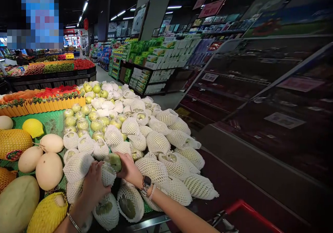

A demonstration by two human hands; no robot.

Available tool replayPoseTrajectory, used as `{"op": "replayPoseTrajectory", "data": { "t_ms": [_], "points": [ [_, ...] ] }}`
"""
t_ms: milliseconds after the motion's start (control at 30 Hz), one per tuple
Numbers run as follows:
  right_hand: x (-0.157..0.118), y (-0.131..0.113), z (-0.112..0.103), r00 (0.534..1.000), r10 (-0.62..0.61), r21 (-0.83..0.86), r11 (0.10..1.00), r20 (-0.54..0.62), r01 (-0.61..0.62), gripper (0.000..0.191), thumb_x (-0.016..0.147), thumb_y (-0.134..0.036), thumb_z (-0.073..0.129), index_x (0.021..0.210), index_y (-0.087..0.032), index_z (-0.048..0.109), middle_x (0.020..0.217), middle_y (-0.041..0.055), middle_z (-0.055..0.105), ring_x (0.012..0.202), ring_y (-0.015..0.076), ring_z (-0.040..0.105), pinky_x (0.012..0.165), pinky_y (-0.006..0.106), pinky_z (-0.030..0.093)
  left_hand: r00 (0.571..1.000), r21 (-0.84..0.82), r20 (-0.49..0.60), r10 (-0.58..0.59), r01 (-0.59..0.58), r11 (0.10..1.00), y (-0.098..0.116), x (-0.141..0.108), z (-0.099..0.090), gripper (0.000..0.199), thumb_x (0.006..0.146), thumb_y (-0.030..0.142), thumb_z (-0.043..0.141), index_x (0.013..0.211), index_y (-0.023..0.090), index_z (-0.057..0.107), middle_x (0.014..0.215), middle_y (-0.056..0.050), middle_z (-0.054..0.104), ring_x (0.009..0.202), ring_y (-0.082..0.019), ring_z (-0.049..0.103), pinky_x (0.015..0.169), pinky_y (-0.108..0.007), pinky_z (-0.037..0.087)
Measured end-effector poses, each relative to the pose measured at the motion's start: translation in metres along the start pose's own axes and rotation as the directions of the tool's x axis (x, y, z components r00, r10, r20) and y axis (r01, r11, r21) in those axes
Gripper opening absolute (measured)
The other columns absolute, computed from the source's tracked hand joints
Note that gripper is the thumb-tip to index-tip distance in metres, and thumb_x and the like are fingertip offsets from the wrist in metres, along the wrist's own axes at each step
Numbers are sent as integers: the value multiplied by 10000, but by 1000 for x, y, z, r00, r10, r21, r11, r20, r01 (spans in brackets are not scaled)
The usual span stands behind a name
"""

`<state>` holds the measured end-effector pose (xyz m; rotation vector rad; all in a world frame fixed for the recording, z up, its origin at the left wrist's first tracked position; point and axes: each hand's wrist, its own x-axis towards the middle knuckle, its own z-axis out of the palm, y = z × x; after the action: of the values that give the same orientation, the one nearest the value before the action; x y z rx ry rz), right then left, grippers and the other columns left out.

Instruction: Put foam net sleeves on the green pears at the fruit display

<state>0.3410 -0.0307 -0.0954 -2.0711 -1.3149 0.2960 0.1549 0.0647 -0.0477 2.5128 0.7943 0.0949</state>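
My left hand [95,182] is wrapped round a small fruit in a white foam net [108,174], low in the middle of the view. Beside it, my right hand [129,169] holds a green fruit [114,162] from its right side. The two fruits are close together, and part of each is hidden by fingers. Net-wrapped fruits [158,142] are heaped behind and to the right of my hands. Below them lie a netted fruit with a dark green top [127,207] and another netted fruit [106,210] beside it.
Pale melons [49,170] and a yellow netted melon [48,214] lie at the left. Yellow-green fruits [96,124] sit behind my hands. A red cart handle [249,212] is at the lower right, near a metal display edge. Dark shelves [260,84] stand on the right.
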Motion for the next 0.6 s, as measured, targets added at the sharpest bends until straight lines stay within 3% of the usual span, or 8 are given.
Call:
{"op": "replayPoseTrajectory", "data": {
  "t_ms": [133, 267, 433, 600],
  "points": [
    [14, 6, 5, 973, 173, 211, 968, -154, -139, 627, 688, -454, 719, 1211, -149, 556, 1175, 162, 659, 1087, 364, 574, 977, 509, 453, 999, 53, 47, -1, -2, 999, 5, 3, -1, 755, 694, 240, 695, 1413, 112, 507, 1463, -207, 518, 1391, -374, 437, 1185, -429, 340],
    [27, 9, 5, 950, 265, 419, 891, -164, -176, 602, 699, -598, 675, 1100, -160, 574, 1082, 150, 694, 983, 340, 638, 904, 487, 522, 993, 203, 106, 60, -80, 976, 14, 14, 4, 728, 687, 279, 750, 1370, 122, 552, 1444, -222, 537, 1305, -408, 508, 1113, -494, 401],
    [32, 1, -2, 949, 284, 591, 793, -140, -150, 553, 663, -606, 688, 1032, -202, 606, 1033, 118, 729, 966, 331, 655, 896, 487, 546, 965, 310, 213, 153, -215, 926, 28, 31, 15, 731, 642, 207, 834, 1315, 70, 584, 1310, -225, 622, 1168, -427, 588, 984, -507, 465],
    [32, -5, -2, 944, 305, 647, 747, -126, -154, 561, 644, -594, 693, 1034, -198, 616, 1076, 130, 723, 978, 332, 670, 867, 478, 569, 903, 306, 350, 248, -361, 881, 32, 43, 17, 785, 587, 179, 925, 1303, 105, 611, 1357, -244, 610, 1222, -425, 573, 1022, -526, 464]
  ]
}}
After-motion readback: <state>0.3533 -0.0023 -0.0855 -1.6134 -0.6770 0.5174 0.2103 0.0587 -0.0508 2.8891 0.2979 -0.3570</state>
